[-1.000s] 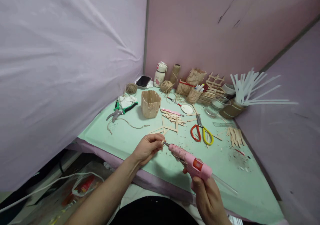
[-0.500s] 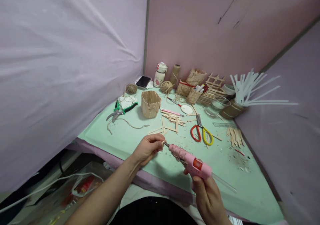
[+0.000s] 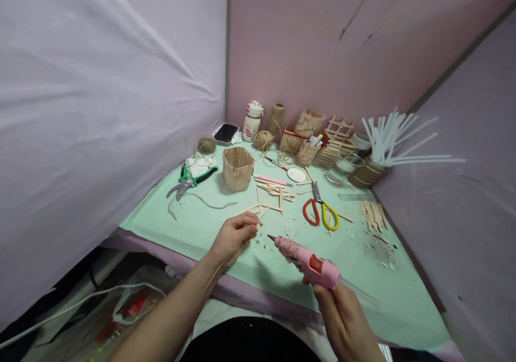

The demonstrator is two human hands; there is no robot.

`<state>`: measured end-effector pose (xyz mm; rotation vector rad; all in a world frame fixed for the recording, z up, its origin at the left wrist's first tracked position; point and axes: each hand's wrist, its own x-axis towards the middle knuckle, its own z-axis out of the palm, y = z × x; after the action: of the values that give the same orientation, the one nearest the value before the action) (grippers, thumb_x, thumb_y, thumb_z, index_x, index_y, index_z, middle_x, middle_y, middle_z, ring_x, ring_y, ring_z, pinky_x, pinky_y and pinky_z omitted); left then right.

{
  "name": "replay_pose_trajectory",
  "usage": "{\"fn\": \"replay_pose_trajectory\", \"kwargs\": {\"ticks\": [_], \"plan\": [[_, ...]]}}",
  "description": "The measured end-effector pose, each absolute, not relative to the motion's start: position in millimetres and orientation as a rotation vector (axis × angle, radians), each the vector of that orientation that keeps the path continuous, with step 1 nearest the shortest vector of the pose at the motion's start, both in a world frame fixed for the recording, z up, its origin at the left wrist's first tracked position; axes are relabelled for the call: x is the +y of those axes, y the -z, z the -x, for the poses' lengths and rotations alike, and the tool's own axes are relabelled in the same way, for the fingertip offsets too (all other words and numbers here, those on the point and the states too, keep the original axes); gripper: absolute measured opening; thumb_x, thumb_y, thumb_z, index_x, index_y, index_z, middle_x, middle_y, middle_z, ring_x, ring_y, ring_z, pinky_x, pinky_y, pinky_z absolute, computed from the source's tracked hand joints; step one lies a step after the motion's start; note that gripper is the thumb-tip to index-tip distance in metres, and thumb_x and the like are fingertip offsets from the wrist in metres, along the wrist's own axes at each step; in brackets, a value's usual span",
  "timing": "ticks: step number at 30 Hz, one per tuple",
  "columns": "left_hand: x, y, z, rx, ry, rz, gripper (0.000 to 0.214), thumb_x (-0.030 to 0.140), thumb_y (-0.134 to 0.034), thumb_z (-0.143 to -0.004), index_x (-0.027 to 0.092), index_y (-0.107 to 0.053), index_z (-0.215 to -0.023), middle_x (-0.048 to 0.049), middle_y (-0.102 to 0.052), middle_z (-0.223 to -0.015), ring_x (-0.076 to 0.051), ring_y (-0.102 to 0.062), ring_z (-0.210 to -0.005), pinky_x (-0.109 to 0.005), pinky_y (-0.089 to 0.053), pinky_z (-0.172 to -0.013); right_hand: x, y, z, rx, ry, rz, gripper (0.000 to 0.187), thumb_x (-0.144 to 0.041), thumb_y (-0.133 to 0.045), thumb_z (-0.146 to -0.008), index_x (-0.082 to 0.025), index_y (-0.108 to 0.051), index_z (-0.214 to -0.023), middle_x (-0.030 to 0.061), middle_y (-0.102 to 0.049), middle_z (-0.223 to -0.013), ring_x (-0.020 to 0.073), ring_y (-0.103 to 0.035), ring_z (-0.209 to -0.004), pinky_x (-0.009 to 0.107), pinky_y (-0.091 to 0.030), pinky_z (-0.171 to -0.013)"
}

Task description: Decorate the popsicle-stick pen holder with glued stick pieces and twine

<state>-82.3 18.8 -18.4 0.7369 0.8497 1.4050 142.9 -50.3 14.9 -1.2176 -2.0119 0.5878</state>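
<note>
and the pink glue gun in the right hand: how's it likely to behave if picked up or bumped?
The glue gun itself is probably stiff: its body looks like moulded plastic. The clear rod jutting from its rear might flex or snag, being long and thin. Brownish crust near its front suggests a rough, not slippery, surface there.

Single head-worn view, forward and down across the nearby green tabletop (image 3: 201, 230)
</note>
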Motion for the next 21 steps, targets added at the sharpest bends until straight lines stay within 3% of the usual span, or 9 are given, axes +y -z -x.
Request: {"fn": "replay_pose_trajectory", "kwargs": {"ticks": [3, 6, 11, 14, 17, 21], "plan": [[19.8, 19.5, 83.9, 0.875, -1.431, -0.710, 0.012, 0.020, -0.082, -0.057, 0.014, -0.071, -0.060, -0.0011, -0.057, -0.078, -0.004, -0.044, -0.058, -0.020, -0.033, -0.052, -48.2, -12.0, -164.6, -2.085, -0.403, 1.370, 0.025, -0.036, -0.037, -0.097, -0.022, -0.058, -0.100, 0.0060, -0.061, -0.086, 0.0221, -0.057, -0.080, 0.033, -0.048, -0.068], [22.6, 20.1, 87.2, 0.917, -1.468, -0.681, 0.016, 0.022, -0.084, -0.055, 0.015, -0.072, -0.060, -0.0021, -0.060, -0.081, -0.005, -0.045, -0.060, -0.019, -0.036, -0.053, -39.9, 6.3, -195.0, -2.095, 0.002, 1.701, 0.027, -0.036, -0.036, -0.096, -0.018, -0.057, -0.100, 0.0089, -0.059, -0.083, 0.0253, -0.053, -0.076, 0.039, -0.046, -0.068], [28.8, 15.4, 96.7, 0.965, -1.525, -0.662, 0.020, 0.026, -0.087, -0.052, 0.016, -0.073, -0.062, -0.0036, -0.062, -0.085, -0.008, -0.051, -0.067, -0.019, -0.042, -0.056, -29.2, 47.8, -236.9, -2.155, 0.534, 2.067, 0.027, -0.029, -0.039, -0.093, -0.012, -0.058, -0.085, 0.0151, -0.059, -0.076, 0.0305, -0.055, -0.073, 0.046, -0.044, -0.072], [30.3, 11.5, 104.4, 0.995, -1.552, -0.643, 0.022, 0.027, -0.088, -0.051, 0.016, -0.073, -0.063, -0.0035, -0.062, -0.088, -0.007, -0.051, -0.066, -0.018, -0.042, -0.054, -26.0, 44.6, -250.4, -2.159, 0.520, 2.123, 0.035, -0.043, -0.048, -0.089, -0.010, -0.060, -0.094, 0.0190, -0.063, -0.085, 0.0342, -0.059, -0.078, 0.046, -0.046, -0.071], [31.0, 10.7, 111.6, 1.007, -1.562, -0.644, 0.023, 0.028, -0.088, -0.050, 0.016, -0.073, -0.063, -0.0033, -0.064, -0.086, -0.006, -0.049, -0.062, -0.018, -0.041, -0.053, -8.2, 3.7, -250.8, -2.136, 0.376, 2.032, 0.055, -0.056, -0.054, -0.082, -0.011, -0.057, -0.113, 0.0242, -0.061, -0.111, 0.0408, -0.059, -0.098, 0.051, -0.048, -0.077], [33.8, 14.3, 119.5, 1.007, -1.573, -0.644, 0.023, 0.027, -0.088, -0.049, 0.016, -0.073, -0.063, -0.0029, -0.066, -0.086, -0.006, -0.051, -0.061, -0.020, -0.042, -0.054, 62.1, -74.4, -205.8, -2.314, -0.213, 1.504, 0.074, -0.053, -0.065, -0.076, -0.017, -0.041, -0.137, 0.0185, -0.053, -0.133, 0.0353, -0.051, -0.121, 0.051, -0.042, -0.099]]}}
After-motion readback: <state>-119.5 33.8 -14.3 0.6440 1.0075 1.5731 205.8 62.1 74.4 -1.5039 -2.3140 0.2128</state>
